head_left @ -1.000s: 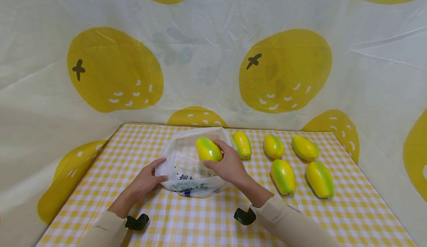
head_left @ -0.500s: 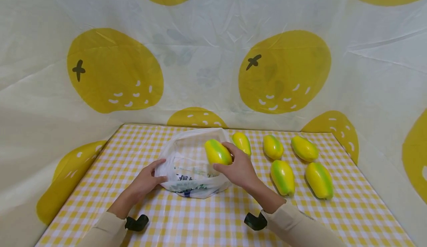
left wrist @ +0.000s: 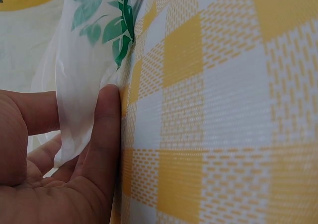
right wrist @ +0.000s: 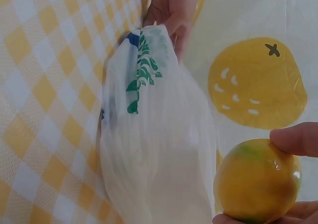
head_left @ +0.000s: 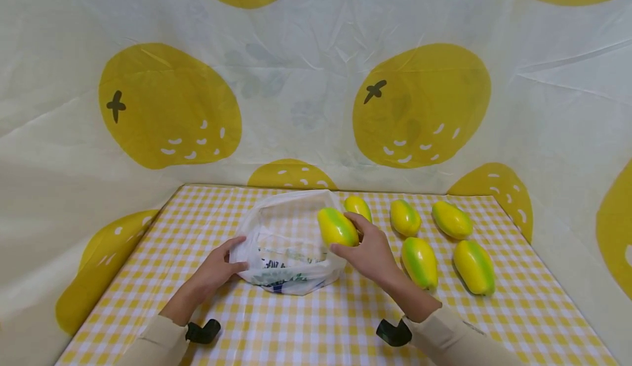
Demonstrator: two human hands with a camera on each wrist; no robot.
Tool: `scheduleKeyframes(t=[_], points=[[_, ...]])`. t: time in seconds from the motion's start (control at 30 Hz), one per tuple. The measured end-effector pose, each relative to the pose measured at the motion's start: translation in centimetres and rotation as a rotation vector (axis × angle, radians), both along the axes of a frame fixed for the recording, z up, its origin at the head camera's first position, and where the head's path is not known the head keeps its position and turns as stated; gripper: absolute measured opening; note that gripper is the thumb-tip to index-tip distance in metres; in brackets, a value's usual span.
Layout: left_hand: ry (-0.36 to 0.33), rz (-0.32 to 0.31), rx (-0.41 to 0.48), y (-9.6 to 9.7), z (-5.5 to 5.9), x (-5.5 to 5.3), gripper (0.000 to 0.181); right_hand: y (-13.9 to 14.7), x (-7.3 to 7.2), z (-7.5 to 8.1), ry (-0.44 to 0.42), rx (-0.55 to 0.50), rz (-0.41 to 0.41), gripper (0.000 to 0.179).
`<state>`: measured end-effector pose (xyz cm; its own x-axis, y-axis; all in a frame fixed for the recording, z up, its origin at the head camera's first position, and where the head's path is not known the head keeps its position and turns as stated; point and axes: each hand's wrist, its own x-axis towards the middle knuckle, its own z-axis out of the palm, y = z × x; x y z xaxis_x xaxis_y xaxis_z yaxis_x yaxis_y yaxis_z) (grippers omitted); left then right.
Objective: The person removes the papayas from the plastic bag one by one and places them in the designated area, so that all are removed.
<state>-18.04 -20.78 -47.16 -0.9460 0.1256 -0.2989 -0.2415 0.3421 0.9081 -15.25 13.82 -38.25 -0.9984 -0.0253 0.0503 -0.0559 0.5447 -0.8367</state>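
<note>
A thin white plastic bag with green leaf print stands with its mouth spread on the table, and the cloth's checks show through it. On its left side, my left hand holds the rim; in the left wrist view the film of the bag passes between thumb and fingers. My right hand grips a yellow papaya with a green stripe, raised at the bag's right rim. In the right wrist view that papaya sits between thumb and fingers, beside the bag.
Several similar papayas lie on the right half of the table, one of them partly hidden behind the held one. A yellow-and-white checked cloth covers the table. A fruit-printed curtain hangs behind it.
My right hand has moved to the right with the papaya, from over the bag's mouth to its right rim. The left hand and the bag stay almost still.
</note>
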Motion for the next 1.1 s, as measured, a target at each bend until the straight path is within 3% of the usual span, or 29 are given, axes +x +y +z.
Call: scheduleKeyframes(t=[0.47,1.1], points=[[-0.004,0.005,0.003,-0.1,-0.3,-0.2,0.073,1.7,0.2,0.0,-0.025,0.001,-0.027,0.076],[-0.006,0.002,0.039,0.1,0.3,0.1,0.072,3.7,1.2,-0.1,-0.080,-0.064,-0.044,0.079]])
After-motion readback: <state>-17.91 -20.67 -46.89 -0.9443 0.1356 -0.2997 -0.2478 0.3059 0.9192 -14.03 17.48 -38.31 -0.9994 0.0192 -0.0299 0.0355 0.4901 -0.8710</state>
